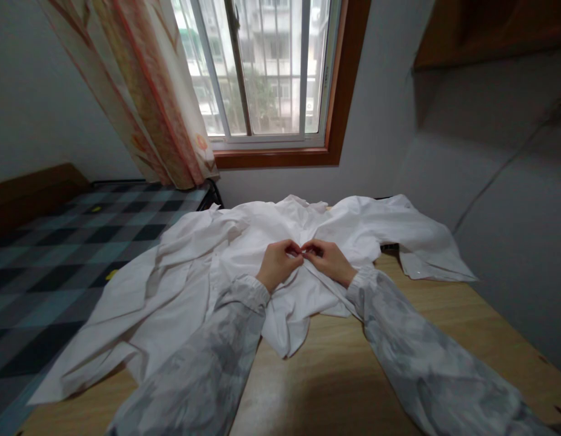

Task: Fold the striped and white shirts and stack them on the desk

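Note:
A white shirt [180,284] lies spread and wrinkled over the wooden table [317,375], its sleeves reaching out to the left and right. Near its middle, my left hand [280,261] and my right hand [326,259] meet with fingertips almost touching. Both pinch the shirt's fabric along what looks like the front edge, lifting it slightly. Whether a button sits between the fingertips is too small to make out. Loose cloth hangs in folds below my hands toward the table's front.
A bed with a dark checked cover [57,266] adjoins the table on the left. Beyond the table stand a wall and a window [271,72] with a patterned curtain [153,91]. A small black object [389,247] peeks out by the right sleeve. A cable [494,172] runs along the right wall.

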`<state>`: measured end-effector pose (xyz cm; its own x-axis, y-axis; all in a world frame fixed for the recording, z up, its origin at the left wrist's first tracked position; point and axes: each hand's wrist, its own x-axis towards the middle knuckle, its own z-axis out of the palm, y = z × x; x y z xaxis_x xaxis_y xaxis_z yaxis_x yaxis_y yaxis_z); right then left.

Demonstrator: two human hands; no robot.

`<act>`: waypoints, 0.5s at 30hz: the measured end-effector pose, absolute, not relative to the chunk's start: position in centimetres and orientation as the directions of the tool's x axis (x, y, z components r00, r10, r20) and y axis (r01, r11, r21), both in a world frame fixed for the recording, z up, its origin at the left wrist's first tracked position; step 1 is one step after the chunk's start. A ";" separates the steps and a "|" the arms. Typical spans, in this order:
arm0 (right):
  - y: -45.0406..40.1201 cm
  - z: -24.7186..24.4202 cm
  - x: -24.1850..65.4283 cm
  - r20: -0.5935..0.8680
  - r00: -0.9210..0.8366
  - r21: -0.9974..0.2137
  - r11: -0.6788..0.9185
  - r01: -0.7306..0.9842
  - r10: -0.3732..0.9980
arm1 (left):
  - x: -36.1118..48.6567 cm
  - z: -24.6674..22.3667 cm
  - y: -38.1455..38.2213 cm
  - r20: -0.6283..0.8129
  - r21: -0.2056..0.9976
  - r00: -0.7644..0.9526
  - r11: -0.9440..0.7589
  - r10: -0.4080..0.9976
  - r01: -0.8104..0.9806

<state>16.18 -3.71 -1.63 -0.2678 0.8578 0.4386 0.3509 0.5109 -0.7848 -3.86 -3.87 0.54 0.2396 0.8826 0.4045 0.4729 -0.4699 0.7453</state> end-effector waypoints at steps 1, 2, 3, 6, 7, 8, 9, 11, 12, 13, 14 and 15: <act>-3.7 -1.7 16.2 0.435 -0.269 -0.785 0.508 0.353 0.859 | -3.8 0.5 -3.8 0.401 0.751 0.234 -0.464 0.885 0.470; -3.6 -1.7 16.2 0.433 -0.270 -0.786 0.507 0.354 0.860 | -3.8 0.5 -3.8 0.399 0.757 0.229 -0.459 0.888 0.465; -3.6 -1.8 16.2 0.434 -0.268 -0.784 0.507 0.357 0.860 | -3.8 0.5 -3.8 0.397 0.761 0.223 -0.456 0.890 0.461; -3.6 -1.9 16.2 0.446 -0.248 -0.773 0.510 0.378 0.860 | -3.8 0.3 -3.6 0.400 0.775 0.209 -0.451 0.892 0.442; -3.6 -1.8 16.2 0.453 -0.236 -0.769 0.511 0.385 0.860 | -3.8 0.2 -3.5 0.399 0.785 0.211 -0.451 0.892 0.425; -3.7 -1.8 16.2 0.461 -0.224 -0.766 0.512 0.388 0.859 | -3.8 0.1 -3.4 0.395 0.798 0.216 -0.450 0.893 0.401; -3.7 -1.7 16.1 0.468 -0.215 -0.766 0.515 0.385 0.857 | -3.7 0.0 -3.4 0.390 0.813 0.222 -0.447 0.894 0.372; -3.8 -1.6 16.1 0.483 -0.204 -0.764 0.524 0.377 0.851 | -3.7 -0.2 -3.3 0.384 0.833 0.236 -0.445 0.893 0.329; -3.8 -1.5 16.1 0.489 -0.200 -0.761 0.528 0.378 0.849 | -3.7 -0.1 -3.3 0.386 0.830 0.241 -0.449 0.891 0.331; -3.9 -1.4 16.1 0.495 -0.196 -0.756 0.531 0.383 0.846 | -3.7 -0.1 -3.4 0.391 0.816 0.245 -0.457 0.887 0.353; -3.9 -1.3 16.1 0.501 -0.194 -0.750 0.535 0.389 0.844 | -3.6 0.0 -3.5 0.398 0.791 0.251 -0.469 0.882 0.393; -4.0 -1.3 16.1 0.505 -0.192 -0.744 0.537 0.397 0.842 | -3.6 0.1 -3.7 0.406 0.756 0.260 -0.482 0.876 0.442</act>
